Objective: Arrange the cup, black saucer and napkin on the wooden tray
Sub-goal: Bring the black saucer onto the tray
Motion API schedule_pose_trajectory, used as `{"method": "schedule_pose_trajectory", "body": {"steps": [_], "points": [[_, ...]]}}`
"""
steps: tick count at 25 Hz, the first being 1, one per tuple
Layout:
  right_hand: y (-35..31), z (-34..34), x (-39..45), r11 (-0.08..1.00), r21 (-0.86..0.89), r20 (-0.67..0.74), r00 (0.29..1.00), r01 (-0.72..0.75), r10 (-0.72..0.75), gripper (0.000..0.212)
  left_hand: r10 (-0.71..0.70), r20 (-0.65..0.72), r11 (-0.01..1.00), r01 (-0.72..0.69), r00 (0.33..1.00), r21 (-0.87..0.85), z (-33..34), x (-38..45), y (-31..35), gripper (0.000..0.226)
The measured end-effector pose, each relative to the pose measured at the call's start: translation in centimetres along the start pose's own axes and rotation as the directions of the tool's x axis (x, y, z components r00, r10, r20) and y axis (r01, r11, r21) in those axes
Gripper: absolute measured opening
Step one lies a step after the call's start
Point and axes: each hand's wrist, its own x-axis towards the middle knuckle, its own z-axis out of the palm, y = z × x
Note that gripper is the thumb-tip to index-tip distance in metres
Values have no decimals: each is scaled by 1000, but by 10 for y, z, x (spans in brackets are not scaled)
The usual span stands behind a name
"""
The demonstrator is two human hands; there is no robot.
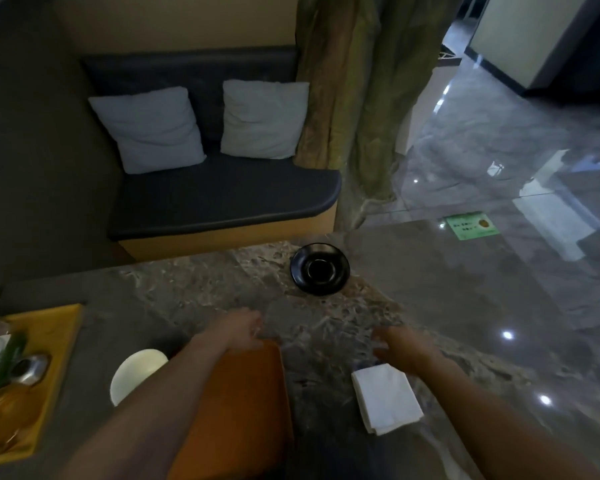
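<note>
marble table (326, 327) fills mid-frame; my left hand (243, 329) grips the wooden tray (236, 410)'s far edge, right hand (400, 344) spread empty above the napkin (387, 398).

At twelve o'clock we see a dark bench seat (222, 199) with two pale cushions (148, 128) (264, 119) propped upright against its back, side by side. A greenish curtain (357, 98) hangs at one o'clock, just beside the bench end. Glossy stone floor (534, 188) spreads toward two and three o'clock, with a green sticker (471, 226) on it. At nine o'clock, a yellow tray (54, 337) sits on the marbled counter (194, 289), holding a metal ashtray-like piece (30, 368) and blurred items we cannot identify.
</note>
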Motion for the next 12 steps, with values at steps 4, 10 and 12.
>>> {"method": "schedule_pose_trajectory", "body": {"steps": [4, 10, 12], "points": [[-5, -15, 34, 1000, -23, -8, 1000, 9, -9, 37, -28, -33, 1000, 28, 999, 1, -12, 22, -9, 53], [4, -39, 91, 1000, -14, 8, 1000, -1, 1, 45, -44, 2, 993, 44, 999, -106, -26, 74, -5, 63], [8, -46, 110, 1000, -23, -16, 1000, 8, -8, 57, -65, 5, 988, 65, 998, -142, -29, 92, -4, 67]]}}
